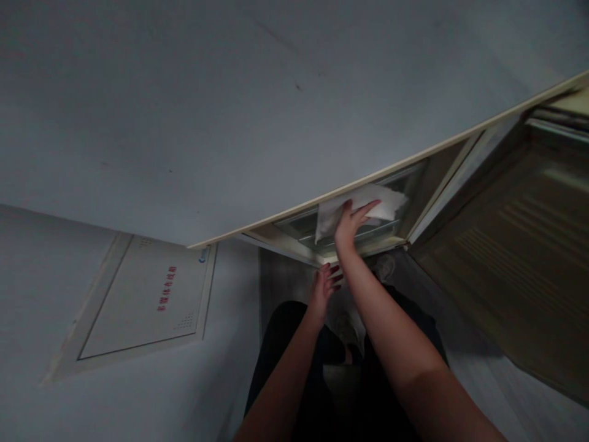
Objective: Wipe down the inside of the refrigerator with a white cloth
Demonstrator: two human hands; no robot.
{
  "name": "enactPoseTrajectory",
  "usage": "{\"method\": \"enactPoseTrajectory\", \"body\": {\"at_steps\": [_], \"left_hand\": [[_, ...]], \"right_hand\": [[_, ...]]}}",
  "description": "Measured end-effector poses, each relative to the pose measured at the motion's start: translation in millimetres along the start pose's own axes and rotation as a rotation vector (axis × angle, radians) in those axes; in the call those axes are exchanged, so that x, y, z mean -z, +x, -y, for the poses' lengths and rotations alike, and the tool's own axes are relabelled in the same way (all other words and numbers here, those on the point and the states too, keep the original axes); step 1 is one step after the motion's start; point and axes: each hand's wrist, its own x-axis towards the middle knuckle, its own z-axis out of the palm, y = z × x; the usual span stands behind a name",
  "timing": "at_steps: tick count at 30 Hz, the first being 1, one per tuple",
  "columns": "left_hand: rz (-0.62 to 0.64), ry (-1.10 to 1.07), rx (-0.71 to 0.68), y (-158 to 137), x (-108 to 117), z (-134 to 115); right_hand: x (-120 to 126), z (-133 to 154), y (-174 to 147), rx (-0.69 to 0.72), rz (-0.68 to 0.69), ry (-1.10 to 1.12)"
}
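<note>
Wht cloth, ragged-edged, lies spread & creased under R hand.

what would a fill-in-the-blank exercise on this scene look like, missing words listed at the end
1. The hand on the white sheet is the person's ____ one.
2. The left hand, its fingers spread, holds ____.
3. The wall panel with printed characters is on the ____ side of the picture.
4. The large characters on that panel are coloured ____.

Missing words: right; nothing; left; red.
</note>
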Motion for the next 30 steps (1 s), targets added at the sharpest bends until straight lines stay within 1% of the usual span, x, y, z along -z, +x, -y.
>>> {"method": "enactPoseTrajectory", "body": {"at_steps": [3, 5, 7, 9, 11, 14, 17, 19, 21, 23, 24, 26, 27, 28, 30], "left_hand": [[-0.053, -0.271, 0.146, 2, -15, 3], [-0.048, -0.374, 0.201, 1, -19, 4], [-0.041, -0.407, 0.217, -1, -19, 6], [-0.057, -0.414, 0.209, -2, -17, 8], [-0.091, -0.424, 0.215, -2, -15, 8], [-0.105, -0.434, 0.213, -2, -11, 5], [0.000, -0.361, 0.177, -3, -9, -3], [0.082, -0.285, 0.155, -4, -10, -9], [0.136, -0.223, 0.131, -4, -12, -14], [0.158, -0.182, 0.116, -2, -15, -16], [0.155, -0.173, 0.116, 1, -16, -16], [0.123, -0.177, 0.134, 8, -16, -11], [0.092, -0.182, 0.150, 12, -17, -7], [0.057, -0.185, 0.169, 18, -17, -2], [-0.019, -0.183, 0.214, 31, -19, 9]], "right_hand": [[-27, -10, -59, 0.030, 0.222, -0.049], [-39, -20, -87, 0.071, 0.357, -0.081], [-45, -27, -102, 0.113, 0.447, -0.104], [-47, -30, -104, 0.134, 0.462, -0.125], [-45, -28, -95, 0.112, 0.399, -0.147], [-36, -22, -64, 0.062, 0.236, -0.177], [-18, -16, -19, 0.106, 0.060, -0.182], [-1, -13, 17, 0.141, -0.059, -0.176], [17, -8, 53, 0.134, -0.161, -0.142], [35, -1, 84, 0.105, -0.207, -0.080], [41, 2, 94, 0.088, -0.211, -0.057], [46, 8, 101, 0.062, -0.216, -0.041], [45, 10, 97, 0.052, -0.216, -0.047], [40, 11, 87, 0.035, -0.214, -0.055], [24, 10, 57, -0.007, -0.180, -0.062]]}}
